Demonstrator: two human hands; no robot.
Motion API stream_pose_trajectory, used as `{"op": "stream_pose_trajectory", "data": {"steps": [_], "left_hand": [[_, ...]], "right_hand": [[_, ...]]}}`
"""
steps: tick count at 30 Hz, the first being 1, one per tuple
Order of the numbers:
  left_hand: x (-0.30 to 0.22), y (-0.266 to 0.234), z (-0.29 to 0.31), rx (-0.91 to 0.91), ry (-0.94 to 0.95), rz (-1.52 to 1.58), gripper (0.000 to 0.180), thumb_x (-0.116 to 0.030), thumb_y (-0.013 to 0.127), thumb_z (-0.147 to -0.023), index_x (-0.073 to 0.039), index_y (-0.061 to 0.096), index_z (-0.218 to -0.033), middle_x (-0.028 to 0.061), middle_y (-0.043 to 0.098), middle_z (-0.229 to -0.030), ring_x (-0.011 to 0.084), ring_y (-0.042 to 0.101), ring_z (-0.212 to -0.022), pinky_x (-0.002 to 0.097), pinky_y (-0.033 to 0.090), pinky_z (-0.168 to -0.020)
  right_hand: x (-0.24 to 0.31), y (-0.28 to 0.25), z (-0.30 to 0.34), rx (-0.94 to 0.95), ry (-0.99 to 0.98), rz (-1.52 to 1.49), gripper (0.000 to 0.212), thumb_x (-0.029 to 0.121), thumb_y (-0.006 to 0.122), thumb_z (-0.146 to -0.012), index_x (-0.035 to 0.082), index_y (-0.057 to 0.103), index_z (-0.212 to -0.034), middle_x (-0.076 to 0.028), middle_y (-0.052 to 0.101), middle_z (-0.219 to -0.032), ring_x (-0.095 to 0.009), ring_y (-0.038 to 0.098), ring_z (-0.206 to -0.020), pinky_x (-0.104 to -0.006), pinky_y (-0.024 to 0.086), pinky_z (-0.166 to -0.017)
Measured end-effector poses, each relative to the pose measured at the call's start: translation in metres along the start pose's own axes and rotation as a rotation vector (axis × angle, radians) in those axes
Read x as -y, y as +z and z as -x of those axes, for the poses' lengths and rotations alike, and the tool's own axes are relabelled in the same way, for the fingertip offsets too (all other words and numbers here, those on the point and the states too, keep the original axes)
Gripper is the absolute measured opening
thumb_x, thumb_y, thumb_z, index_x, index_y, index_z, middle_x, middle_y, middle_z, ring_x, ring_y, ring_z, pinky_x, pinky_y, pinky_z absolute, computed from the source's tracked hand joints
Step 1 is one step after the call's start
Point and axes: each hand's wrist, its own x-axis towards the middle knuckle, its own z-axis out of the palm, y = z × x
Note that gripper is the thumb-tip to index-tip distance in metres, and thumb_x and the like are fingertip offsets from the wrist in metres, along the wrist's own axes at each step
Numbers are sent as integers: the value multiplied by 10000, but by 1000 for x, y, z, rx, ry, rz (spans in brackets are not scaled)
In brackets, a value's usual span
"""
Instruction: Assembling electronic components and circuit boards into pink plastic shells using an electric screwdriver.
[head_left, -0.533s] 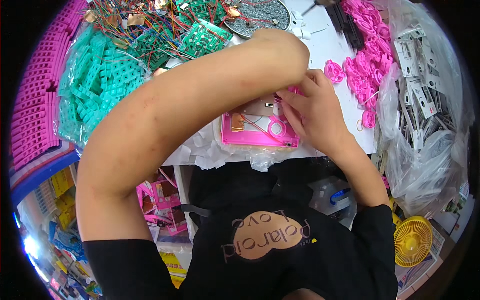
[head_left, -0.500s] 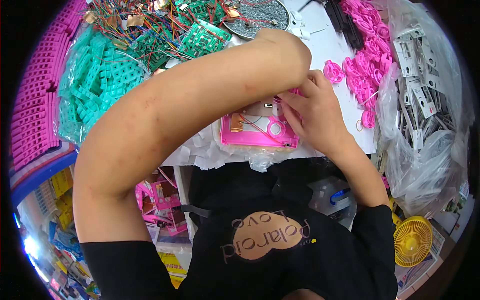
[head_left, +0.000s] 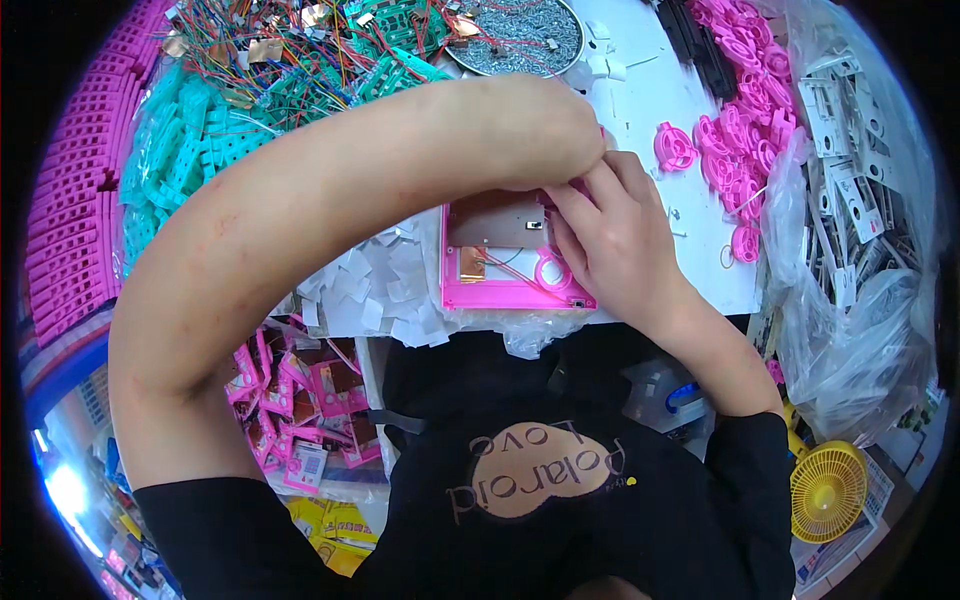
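Note:
A shallow pink plastic case (head_left: 500, 296) lies at the table's near edge on clear plastic wrap. Inside it sit a brown circuit board (head_left: 492, 222) with a small slide switch, a copper foil piece (head_left: 472, 263), thin red wires and a pink ring (head_left: 551, 268). My left arm arches over the case's far part. My left hand (head_left: 565, 128) bends down sharply there, its fingers hidden. At the case's right side, my right hand (head_left: 622, 235) has its fingers curled and drawn together; whatever is between their tips is hidden behind my left hand.
Green circuit boards with wires (head_left: 400, 35), a round tray of screws (head_left: 515, 40) and teal rubber keypads (head_left: 190, 150) fill the back left. White paper pieces (head_left: 375, 290) lie left of the case. Rightward are pink ring parts (head_left: 740, 150) and bagged grey-white plastic pieces (head_left: 850, 190).
My left forearm and hand have moved down toward the case, and the elbow has swung left. My right hand has shifted slightly left and down. More of the brown board now shows.

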Motion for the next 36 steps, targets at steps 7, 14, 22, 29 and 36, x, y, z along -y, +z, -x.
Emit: {"op": "stream_pose_trajectory", "data": {"steps": [7,14,22,29,36], "left_hand": [[2,22,26,-395,-199,125,164,-92,651,-866,-39,663,-1021,152,701,-961,314,698,-870,411,559,-769],[-58,63,85,-788,-463,227,189,-71,736,-817,-44,701,-1001,116,684,-964,304,653,-871,408,514,-798],[-55,42,76,-739,-733,247,176,-180,771,-808,-81,736,-949,70,705,-903,260,641,-951,411,439,-832],[-17,48,44,-771,-725,138,137,-203,766,-819,-111,726,-912,29,675,-857,246,624,-889,398,410,-814],[-43,45,53,-845,-671,358,133,-148,776,-812,-79,722,-913,31,713,-865,203,619,-747,360,408,-811]], "right_hand": [[4,-6,-1,117,50,20,411,107,709,-808,2,624,-1195,-140,590,-1152,-352,550,-1070,-460,467,-909],[-5,-9,1,117,-41,-44,350,140,723,-819,-3,652,-1130,-118,624,-1136,-320,571,-1078,-416,481,-945],[-9,-15,-3,128,-89,-50,339,141,724,-812,-6,662,-1110,-111,630,-1115,-307,575,-1045,-425,488,-915],[-22,-18,0,-39,-19,-207,355,138,730,-813,19,678,-1144,-118,664,-1043,-293,621,-977,-413,504,-865],[-16,5,-33,-140,362,-637,186,170,733,-854,50,709,-993,-105,706,-846,-269,669,-687,-364,532,-625]]}}
